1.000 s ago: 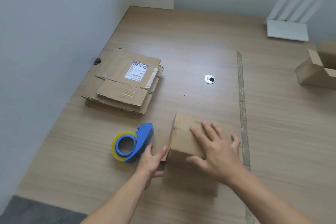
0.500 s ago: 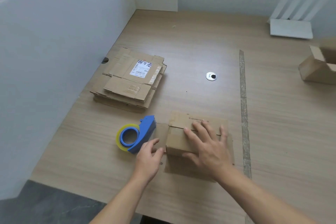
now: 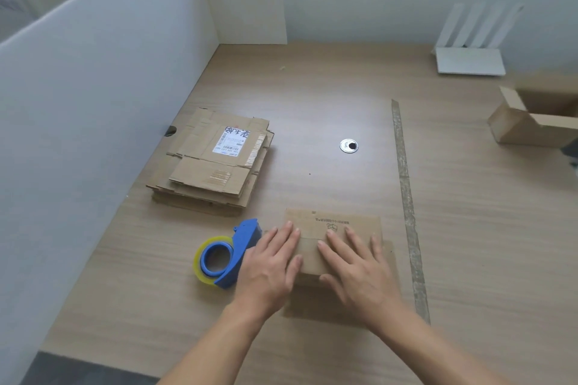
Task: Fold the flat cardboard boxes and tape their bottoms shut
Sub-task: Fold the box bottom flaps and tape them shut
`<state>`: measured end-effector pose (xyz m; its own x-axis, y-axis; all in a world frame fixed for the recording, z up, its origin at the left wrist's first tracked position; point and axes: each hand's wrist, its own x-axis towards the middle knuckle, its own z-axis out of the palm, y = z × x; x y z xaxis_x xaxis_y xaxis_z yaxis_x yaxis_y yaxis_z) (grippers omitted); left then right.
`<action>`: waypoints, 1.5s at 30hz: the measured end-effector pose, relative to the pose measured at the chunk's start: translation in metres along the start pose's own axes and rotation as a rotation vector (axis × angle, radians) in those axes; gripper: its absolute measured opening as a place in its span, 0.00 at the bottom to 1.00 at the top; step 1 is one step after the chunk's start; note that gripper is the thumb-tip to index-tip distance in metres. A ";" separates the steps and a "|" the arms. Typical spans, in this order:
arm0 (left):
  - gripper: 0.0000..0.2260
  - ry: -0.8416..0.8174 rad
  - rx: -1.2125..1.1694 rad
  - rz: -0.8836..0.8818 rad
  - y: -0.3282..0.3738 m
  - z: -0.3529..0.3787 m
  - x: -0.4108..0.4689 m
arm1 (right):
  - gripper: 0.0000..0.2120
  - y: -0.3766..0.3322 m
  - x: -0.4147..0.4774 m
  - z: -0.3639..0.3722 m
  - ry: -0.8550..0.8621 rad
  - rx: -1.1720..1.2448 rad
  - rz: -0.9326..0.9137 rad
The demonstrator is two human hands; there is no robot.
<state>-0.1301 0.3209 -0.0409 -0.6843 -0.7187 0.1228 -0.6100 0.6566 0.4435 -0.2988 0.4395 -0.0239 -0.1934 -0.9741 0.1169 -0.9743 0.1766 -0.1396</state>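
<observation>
A small cardboard box (image 3: 331, 225) stands on the wooden table (image 3: 328, 87) near its front edge, its flaps folded over on top. My left hand (image 3: 269, 262) lies flat on the box's left side, fingers straight. My right hand (image 3: 356, 262) presses flat on the right side of the top. A blue tape dispenser (image 3: 225, 255) with a yellowish clear roll stands just left of my left hand. A stack of flat cardboard boxes (image 3: 212, 162) with a white label lies further back on the left.
A white partition wall (image 3: 78, 109) runs along the table's left side. A folded open box (image 3: 531, 122) sits at the right edge. A strip of tape (image 3: 406, 206) runs along the table. A round metal grommet (image 3: 348, 146) and a white router (image 3: 469, 59) lie further back.
The raised flap has gone down flat onto the box. My left hand moved from the box's left edge onto its top, and both hands now press there.
</observation>
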 end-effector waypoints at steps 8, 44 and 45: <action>0.25 0.094 -0.133 -0.249 -0.010 -0.033 0.030 | 0.23 -0.020 0.023 0.005 -0.064 0.084 0.194; 0.31 0.003 0.089 -0.235 -0.037 -0.091 0.020 | 0.26 0.019 0.043 -0.003 -0.182 0.330 0.065; 0.31 0.021 0.092 -0.218 -0.036 -0.094 0.021 | 0.25 0.018 0.042 -0.001 -0.172 0.339 0.066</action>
<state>-0.0847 0.2609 0.0289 -0.5248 -0.8496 0.0524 -0.7768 0.5032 0.3787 -0.3246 0.4019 -0.0202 -0.2045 -0.9766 -0.0661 -0.8614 0.2116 -0.4618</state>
